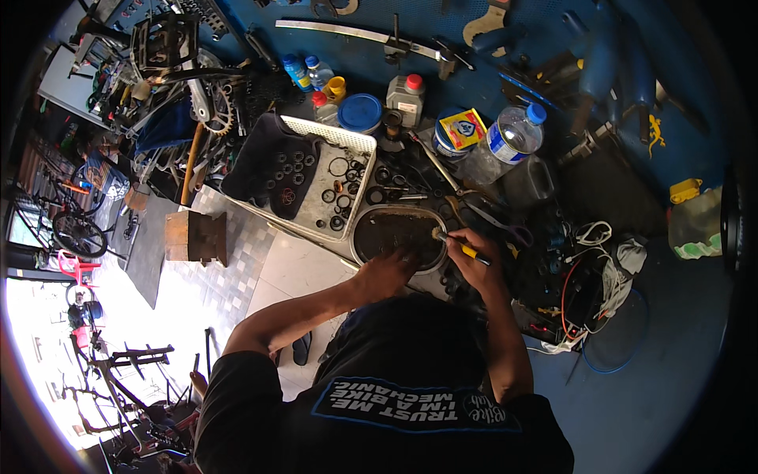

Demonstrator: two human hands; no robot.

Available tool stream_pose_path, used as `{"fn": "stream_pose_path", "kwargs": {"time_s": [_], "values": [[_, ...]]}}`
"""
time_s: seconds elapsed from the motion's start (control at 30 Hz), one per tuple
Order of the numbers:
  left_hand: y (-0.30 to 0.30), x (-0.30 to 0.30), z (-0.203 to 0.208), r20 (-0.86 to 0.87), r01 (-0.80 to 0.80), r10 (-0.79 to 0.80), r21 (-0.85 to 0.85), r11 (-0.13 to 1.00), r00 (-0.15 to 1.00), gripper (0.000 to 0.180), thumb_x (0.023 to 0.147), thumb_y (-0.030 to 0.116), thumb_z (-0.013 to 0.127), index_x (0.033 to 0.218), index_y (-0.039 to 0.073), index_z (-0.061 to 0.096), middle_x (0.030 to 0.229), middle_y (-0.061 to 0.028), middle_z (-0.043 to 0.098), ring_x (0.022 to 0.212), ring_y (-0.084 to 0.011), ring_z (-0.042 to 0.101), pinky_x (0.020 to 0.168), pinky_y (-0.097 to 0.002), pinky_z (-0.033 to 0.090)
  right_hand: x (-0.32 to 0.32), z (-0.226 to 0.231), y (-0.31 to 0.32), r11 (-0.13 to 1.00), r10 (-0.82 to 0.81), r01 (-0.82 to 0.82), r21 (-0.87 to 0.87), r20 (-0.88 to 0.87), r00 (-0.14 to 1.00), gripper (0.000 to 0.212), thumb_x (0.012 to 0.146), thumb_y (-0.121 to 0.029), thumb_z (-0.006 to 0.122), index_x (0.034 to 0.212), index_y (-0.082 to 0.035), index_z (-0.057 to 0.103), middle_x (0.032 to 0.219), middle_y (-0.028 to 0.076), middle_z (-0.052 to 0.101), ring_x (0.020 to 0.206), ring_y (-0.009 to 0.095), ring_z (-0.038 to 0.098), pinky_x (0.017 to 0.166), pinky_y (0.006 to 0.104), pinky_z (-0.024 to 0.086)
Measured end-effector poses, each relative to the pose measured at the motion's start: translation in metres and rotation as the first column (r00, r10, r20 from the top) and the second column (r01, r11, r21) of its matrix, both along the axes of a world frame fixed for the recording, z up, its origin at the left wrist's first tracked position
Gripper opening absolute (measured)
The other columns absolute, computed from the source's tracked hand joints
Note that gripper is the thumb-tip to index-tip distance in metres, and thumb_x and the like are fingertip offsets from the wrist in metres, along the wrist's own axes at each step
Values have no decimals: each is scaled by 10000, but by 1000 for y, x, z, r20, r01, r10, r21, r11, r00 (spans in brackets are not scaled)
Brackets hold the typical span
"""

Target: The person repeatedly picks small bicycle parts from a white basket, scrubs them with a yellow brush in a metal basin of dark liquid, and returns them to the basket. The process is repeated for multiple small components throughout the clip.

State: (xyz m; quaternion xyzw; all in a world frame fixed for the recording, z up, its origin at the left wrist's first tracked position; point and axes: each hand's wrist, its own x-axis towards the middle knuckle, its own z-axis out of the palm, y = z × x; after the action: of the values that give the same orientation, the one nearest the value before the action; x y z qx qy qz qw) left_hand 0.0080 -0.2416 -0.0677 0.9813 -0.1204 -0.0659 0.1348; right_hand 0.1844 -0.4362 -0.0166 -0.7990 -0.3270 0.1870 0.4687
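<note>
We take the oval, metal-rimmed basin of dark liquid (399,208) as the centre of our clock, with twelve toward the top of the view. It sits on the cluttered workbench, in front of our black-shirted torso. Our right hand (471,258), between three and four o'clock, grasps the yellow-and-black handled brush with pale bristles (473,253). The bristle end points into the basin and lies just inside its rim at three o'clock. Our left hand (387,271) comes in over the rim between six and seven o'clock, fingers reaching down into the basin. They blend into the dark there, so we cannot tell whether they grasp anything or are loose.

At ten o'clock, just beside the basin, we have the white plastic tray with perforated walls (330,133). A black cloth-like sheet (257,170) drapes over its far-left part, bearing small metal rings (298,167) and thin orange rings (288,195). More black rings (338,223) lie in the tray's uncovered part, nearer the basin.

Toward half past eleven stands a tub with a round blue lid (360,113); at twelve, a grey bottle with a red cap (406,96). A yellow packet (463,126) rests on a container at one o'clock, with a clear plastic bottle, blue-capped (517,136), nearer two. White cables (614,284) tangle well apart, past three o'clock.
</note>
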Motion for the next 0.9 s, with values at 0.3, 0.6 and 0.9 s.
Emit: {"fn": "stream_pose_path", "kwargs": {"time_s": [0.3, 0.6, 0.9], "values": [[16, -11, 10, -247, -136, 85, -195, 971, 965, 317, 893, 87, 711, 1192, -19, 728, 1313, -229, 692, 1220, -406, 698, 938, -453, 646, -2, 10, 4, 999, 43, -43, -10, 7, 999, 245, 1045, -220, 768, 1144, 4, 751, 833, 71, 776, 773, 90, 728, 680, 278, 542], [38, 5, -3, -387, -249, 96, -368, 896, 917, 198, 901, 53, 731, 1084, 21, 800, 1062, -221, 784, 1049, -389, 771, 905, -475, 620, -6, 9, 8, 999, 39, -39, -31, -6, 999, 271, 1036, -244, 768, 1149, 2, 753, 799, 72, 765, 726, 95, 714, 637, 287, 518], [55, 22, 7, -516, -316, 55, -435, 843, 855, 234, 898, 120, 809, 1129, 114, 841, 1045, -120, 833, 1030, -301, 797, 900, -417, 616, -11, 9, 6, 999, 22, -23, -23, -30, 999, 267, 1037, -234, 764, 1154, 6, 754, 771, 53, 748, 698, 73, 680, 626, 281, 510]]}}
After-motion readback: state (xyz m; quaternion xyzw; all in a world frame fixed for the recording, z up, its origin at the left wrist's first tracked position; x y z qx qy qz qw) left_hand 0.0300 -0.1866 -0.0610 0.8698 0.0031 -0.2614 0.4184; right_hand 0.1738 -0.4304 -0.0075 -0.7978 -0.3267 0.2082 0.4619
